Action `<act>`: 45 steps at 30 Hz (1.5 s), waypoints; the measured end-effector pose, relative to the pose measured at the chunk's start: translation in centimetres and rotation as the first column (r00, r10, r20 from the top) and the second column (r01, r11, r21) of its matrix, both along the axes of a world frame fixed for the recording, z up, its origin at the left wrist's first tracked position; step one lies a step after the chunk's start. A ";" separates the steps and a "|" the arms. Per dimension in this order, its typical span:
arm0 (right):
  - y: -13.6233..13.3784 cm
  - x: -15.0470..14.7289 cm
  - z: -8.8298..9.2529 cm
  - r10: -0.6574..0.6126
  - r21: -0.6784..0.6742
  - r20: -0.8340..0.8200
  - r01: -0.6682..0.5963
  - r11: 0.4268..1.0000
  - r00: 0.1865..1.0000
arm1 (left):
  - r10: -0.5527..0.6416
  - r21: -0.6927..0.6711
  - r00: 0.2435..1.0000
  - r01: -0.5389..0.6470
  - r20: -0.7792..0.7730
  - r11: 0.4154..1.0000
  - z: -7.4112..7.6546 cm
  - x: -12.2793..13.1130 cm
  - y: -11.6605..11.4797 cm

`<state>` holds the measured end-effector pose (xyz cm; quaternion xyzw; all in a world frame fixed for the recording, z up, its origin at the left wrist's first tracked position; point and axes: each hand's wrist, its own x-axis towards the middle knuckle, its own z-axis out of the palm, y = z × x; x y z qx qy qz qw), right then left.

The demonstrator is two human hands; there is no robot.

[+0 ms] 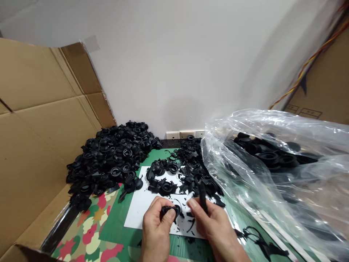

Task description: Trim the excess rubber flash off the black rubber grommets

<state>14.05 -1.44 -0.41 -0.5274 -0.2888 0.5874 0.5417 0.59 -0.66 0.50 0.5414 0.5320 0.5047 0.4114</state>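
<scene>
Over white sheet (134, 215), left hand (159, 225) pinching black part (166, 209), right hand (211, 220) gripping dark object (202, 196), perhaps a tool

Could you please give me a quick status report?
Left hand pinching black part. Right hand gripping dark slim object. Black scraps littering the white sheet.

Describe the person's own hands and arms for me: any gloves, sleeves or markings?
The left hand and right hand are both bare, with no gloves. No sleeve, watch, ring, cable or marking shows on what is visible; the frame's lower edge cuts off the rest of both arms.
</scene>
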 end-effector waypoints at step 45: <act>-0.4 1.3 -0.9 -0.095 0.563 0.375 -0.145 0.814 0.922 | -0.050 0.183 0.953 0.109 -0.300 0.977 -0.2 -0.4 -0.4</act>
